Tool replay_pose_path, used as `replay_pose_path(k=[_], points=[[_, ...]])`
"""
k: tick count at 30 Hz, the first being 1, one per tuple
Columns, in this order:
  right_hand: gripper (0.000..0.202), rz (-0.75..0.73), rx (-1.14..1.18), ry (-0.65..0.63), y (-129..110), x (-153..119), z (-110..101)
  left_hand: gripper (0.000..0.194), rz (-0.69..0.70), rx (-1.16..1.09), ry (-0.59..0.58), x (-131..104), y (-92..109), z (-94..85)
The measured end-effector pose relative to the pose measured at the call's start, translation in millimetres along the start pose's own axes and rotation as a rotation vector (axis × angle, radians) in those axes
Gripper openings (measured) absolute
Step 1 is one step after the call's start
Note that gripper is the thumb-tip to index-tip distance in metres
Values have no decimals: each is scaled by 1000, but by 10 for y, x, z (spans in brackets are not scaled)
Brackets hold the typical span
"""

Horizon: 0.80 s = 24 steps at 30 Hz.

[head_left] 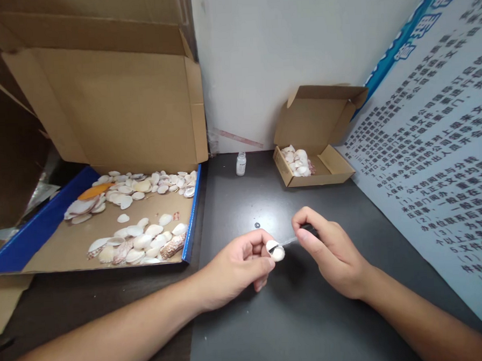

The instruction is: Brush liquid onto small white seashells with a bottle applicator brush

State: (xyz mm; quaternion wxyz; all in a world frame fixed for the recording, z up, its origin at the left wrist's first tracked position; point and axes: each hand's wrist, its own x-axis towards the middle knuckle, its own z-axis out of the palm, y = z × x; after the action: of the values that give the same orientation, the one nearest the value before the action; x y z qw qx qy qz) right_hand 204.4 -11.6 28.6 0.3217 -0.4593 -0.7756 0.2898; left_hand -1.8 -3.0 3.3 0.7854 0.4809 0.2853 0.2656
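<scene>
My left hand (245, 258) pinches a small white seashell (277, 253) between thumb and fingertips above the dark tabletop. It looks like two halves spread apart, though I cannot tell whether they are joined. My right hand (329, 251) grips a small brush applicator (288, 242) by its dark cap, most of which the fingers hide. The clear stem points left, and its dark tip lies at the opening between the shell halves. Farther back stands a small clear bottle (240, 164) with a white label and no cap on it.
On the left, an open cardboard box (66, 238) with blue sides holds many shells and an orange piece (95, 191). A smaller open box (317, 179) with white shells is at the back right. A small dark spot (257, 225) lies beyond my hands. A printed board (432, 122) slants along the right.
</scene>
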Motion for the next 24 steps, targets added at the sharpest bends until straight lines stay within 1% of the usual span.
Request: replay_pose_path(k=[4, 9, 14, 19, 24], points=[[18, 7, -23, 3, -13, 2, -6, 29, 2, -9, 2, 1, 1, 5], [15, -58, -55, 22, -12, 21, -10, 27, -4, -17, 0, 1, 5, 5], [13, -75, -65, 16, 1, 14, -10, 27, -8, -28, 8, -1, 9, 9], [14, -29, -70, -14, -28, -3, -19, 24, -14, -27, 4, -7, 16, 11], [21, 34, -20, -52, -53, -1, -18, 23, -5, -19, -5, -8, 21, 11]])
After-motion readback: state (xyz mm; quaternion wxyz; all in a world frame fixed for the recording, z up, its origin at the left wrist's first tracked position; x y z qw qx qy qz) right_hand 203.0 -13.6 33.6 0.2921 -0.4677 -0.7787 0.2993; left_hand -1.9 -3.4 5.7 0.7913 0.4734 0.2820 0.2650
